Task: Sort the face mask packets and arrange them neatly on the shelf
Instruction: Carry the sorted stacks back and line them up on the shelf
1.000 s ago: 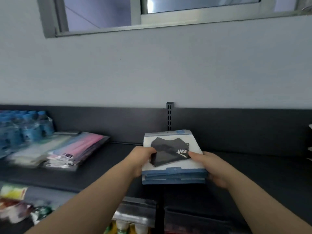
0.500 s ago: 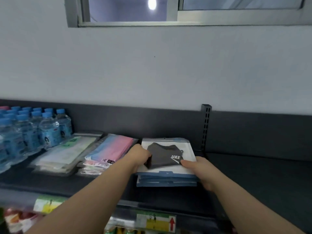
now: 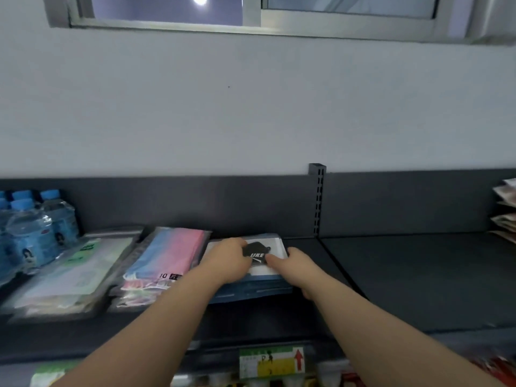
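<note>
Facing wall: pale grey wall (image 3: 251,107), with a metal-framed window (image 3: 279,20) along its top.
Shelf: dark shelf (image 3: 418,275) with a dark back panel (image 3: 195,202) and a slotted upright (image 3: 317,199).
Mask stack (image 3: 251,287): flat on the shelf, left of the upright, just beside pink-and-blue packets (image 3: 173,252).
Left hand (image 3: 229,261): lies over the stack's top left, fingers bent; cannot tell whether it grips.
Right hand (image 3: 296,266): holds the stack's right edge, thumb on top.
Far left: pale green packets (image 3: 83,269), water bottles (image 3: 36,233).
Front edge: price label (image 3: 270,361).

Dark shelf (image 3: 418,280) carries, left to right: water bottles (image 3: 33,236), green packets (image 3: 75,272), pink-blue packets (image 3: 170,252), blue packets (image 3: 251,287).
</note>
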